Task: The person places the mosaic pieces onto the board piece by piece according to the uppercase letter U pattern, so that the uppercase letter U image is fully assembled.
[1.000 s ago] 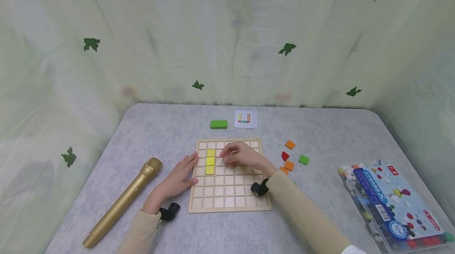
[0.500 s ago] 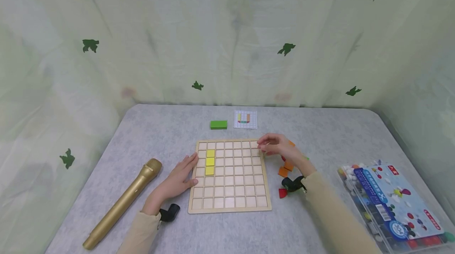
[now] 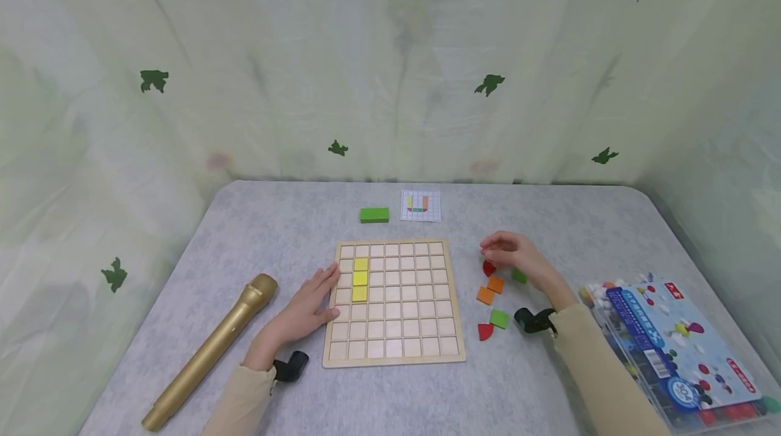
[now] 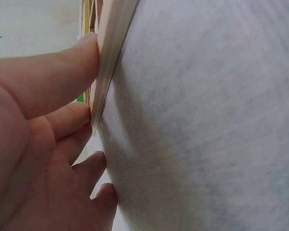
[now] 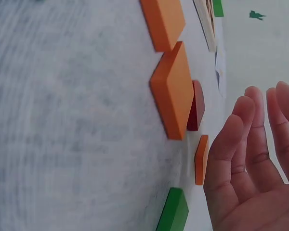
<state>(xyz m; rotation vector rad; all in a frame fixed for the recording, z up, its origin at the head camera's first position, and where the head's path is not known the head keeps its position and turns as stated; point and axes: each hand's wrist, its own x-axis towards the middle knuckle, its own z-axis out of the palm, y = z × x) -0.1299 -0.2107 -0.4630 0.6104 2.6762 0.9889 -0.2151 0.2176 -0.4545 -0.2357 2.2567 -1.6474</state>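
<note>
While your left hand (image 3: 302,307), fingers spread, touches the square pale-wood grid board (image 3: 393,312), likely steadying it, your right hand (image 3: 518,260), fingers parted, empty, hangs near a red quarter-round tile (image 3: 489,269).

The right hand (image 3: 518,258) has moved from over the wooden board (image 3: 393,312) to the loose tiles (image 3: 485,295) beside it.

The grey table (image 3: 293,219) is screened, booth-like, by pale, leaf-printed curtains (image 3: 390,97). The kind of room cannot be told.
</note>
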